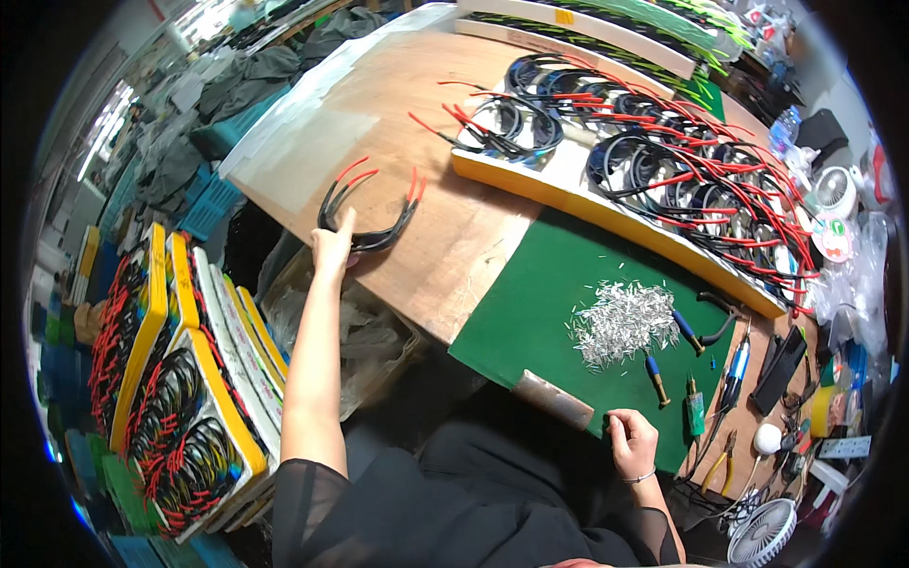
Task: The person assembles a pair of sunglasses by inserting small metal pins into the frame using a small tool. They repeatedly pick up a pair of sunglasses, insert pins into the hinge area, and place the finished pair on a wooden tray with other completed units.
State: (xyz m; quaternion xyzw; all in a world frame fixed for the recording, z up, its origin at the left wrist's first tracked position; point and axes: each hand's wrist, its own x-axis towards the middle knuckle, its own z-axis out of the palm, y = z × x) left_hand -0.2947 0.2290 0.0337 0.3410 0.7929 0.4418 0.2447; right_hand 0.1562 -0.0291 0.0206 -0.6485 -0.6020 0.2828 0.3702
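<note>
Out to the left, my left hand (333, 244) is closed round a bundle of black cables (383, 237). The cables curve upward in a U above the wooden table (407, 275), and their tips are red. At the near edge of the green mat (516, 293), my right hand (632, 443) rests in a loose fist, with nothing showing in it. Beyond it a heap of small, thin silvery-white pieces (615, 327) lies on the mat. Two blue-handled tools (657, 379) lie beside the heap.
A long yellow-edged tray (568, 206) of coiled black cables with red ends stands behind the mat. Similar trays (241, 407) lean at the left. At the right are a green-handled tool (696, 414), yellow-handled pliers (721, 464) and a white fan (763, 532). A brownish plate (554, 399) lies along the mat's near edge.
</note>
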